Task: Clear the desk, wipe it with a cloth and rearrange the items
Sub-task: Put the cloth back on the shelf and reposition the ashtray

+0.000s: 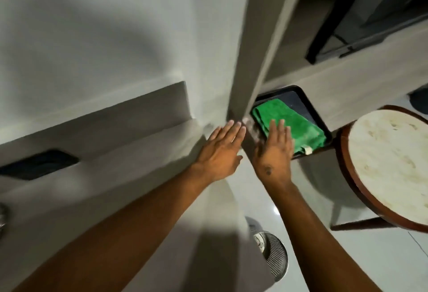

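A folded green cloth point(289, 122) lies in a black tray point(308, 106) on the grey ledge to the right of a vertical grey post. My right hand point(274, 150) is flat and open, its fingertips over the cloth's near left edge; whether they touch it I cannot tell. My left hand point(220, 152) is open with fingers stretched, on the left side of the post, above the grey desk surface point(115, 164). Neither hand holds anything.
A round stool with a pale seat and dark wooden rim point(389, 164) stands at the right. A metal bin point(271, 252) sits on the white floor below. A dark flat object point(39, 164) lies on the desk at left. A dark frame point(347, 25) is at upper right.
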